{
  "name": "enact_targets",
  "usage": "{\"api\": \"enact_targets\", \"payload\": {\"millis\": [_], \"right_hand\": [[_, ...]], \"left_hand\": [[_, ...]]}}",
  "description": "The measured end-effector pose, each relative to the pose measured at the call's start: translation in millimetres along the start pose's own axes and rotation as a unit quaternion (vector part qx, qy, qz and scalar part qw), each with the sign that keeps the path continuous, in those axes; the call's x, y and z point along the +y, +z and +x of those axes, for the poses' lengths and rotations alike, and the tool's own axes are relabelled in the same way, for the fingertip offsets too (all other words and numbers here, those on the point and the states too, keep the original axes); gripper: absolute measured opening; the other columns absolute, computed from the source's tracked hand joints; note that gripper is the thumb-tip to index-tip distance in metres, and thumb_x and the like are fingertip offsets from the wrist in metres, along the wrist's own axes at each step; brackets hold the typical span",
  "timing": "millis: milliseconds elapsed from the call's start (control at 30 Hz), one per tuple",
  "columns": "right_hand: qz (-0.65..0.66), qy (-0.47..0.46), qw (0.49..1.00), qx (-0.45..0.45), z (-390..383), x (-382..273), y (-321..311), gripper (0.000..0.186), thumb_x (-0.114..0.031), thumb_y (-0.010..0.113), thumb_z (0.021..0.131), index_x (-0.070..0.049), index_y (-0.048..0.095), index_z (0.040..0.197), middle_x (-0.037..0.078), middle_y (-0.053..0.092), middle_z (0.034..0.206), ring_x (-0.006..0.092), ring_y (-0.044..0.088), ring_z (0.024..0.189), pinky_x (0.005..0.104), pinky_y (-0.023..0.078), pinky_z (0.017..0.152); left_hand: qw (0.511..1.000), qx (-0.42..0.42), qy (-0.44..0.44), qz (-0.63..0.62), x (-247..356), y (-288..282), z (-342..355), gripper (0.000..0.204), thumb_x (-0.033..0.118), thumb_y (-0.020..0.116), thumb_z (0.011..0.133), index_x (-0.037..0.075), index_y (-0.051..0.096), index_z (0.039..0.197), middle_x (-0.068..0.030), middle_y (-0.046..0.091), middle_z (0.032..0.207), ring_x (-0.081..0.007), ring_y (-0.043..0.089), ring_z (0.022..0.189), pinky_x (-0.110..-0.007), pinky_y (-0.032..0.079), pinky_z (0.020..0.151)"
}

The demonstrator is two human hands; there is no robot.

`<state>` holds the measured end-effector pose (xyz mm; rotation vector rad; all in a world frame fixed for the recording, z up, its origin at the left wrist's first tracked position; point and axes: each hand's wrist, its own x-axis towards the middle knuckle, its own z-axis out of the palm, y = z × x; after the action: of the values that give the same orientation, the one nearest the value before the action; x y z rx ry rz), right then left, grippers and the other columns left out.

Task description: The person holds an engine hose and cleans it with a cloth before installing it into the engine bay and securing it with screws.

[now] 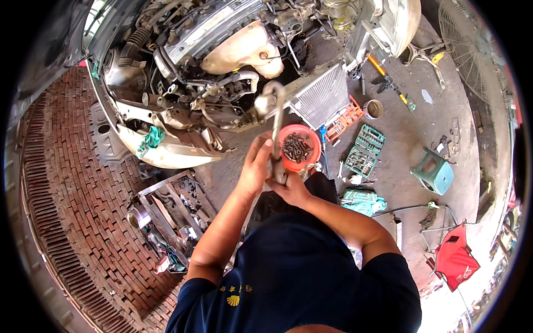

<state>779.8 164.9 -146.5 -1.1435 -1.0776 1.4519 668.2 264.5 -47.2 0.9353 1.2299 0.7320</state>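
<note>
In front of my body I hold a bent metal pipe (277,125) upright; its hooked upper end is slightly blurred, and a thicker dull grey piece sits at its lower end. My left hand (255,167) is closed around the pipe's lower part from the left. Lower down, my right hand (293,190) grips the thick end from the right. Just beyond my right hand is a red plastic bowl (315,139) with many dark bolts (296,147) heaped in it. Some of the pipe's lower end is hidden by my fingers.
Ahead stands a car's opened front with its engine (194,44) and a radiator (322,97). To the right lie an orange tool case (345,119), a green socket set (365,150) and a green stool (433,171). A crate of parts (176,208) stands at the left.
</note>
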Motion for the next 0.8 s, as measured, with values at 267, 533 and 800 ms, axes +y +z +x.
{"api": "enact_targets", "payload": {"millis": [267, 533, 800], "right_hand": [[0.31, 0.202, 0.927, 0.054, 41, -22, -65, 0.024, -0.028, 0.069, 0.109, -0.009, 0.064, 0.096, -0.004, 0.056, 0.073, 0.0072, 0.055, 0.063, 0.0275, 0.045, 0.056], [0.316, 0.085, 0.945, -0.017, 66, -53, -29, 0.036, -0.02, 0.06, 0.114, -0.004, 0.05, 0.145, 0.009, 0.067, 0.12, 0.0193, 0.069, 0.113, 0.0382, 0.058, 0.102], [0.541, 0.056, 0.837, 0.065, 114, -135, -2, 0.032, -0.028, 0.063, 0.105, -0.006, 0.06, 0.128, 0.005, 0.062, 0.098, 0.0237, 0.063, 0.087, 0.0425, 0.056, 0.086]], "left_hand": [[0.993, 0.092, -0.053, 0.053, -43, -32, -42, 0.056, 0.033, 0.063, 0.112, -0.003, 0.052, 0.154, -0.0148, 0.063, 0.142, -0.0227, 0.063, 0.125, -0.039, 0.049, 0.109], [0.999, 0.015, -0.003, 0.034, -73, -53, -58, 0.07, 0.03, 0.073, 0.105, -0.003, 0.044, 0.16, -0.0181, 0.055, 0.154, -0.0289, 0.057, 0.137, -0.044, 0.046, 0.116], [0.913, 0.183, 0.212, 0.296, -62, -96, -55, 0.106, 0.032, 0.093, 0.083, 0.0, 0.036, 0.166, -0.0251, 0.041, 0.165, -0.0406, 0.04, 0.154, -0.052, 0.031, 0.129]]}}
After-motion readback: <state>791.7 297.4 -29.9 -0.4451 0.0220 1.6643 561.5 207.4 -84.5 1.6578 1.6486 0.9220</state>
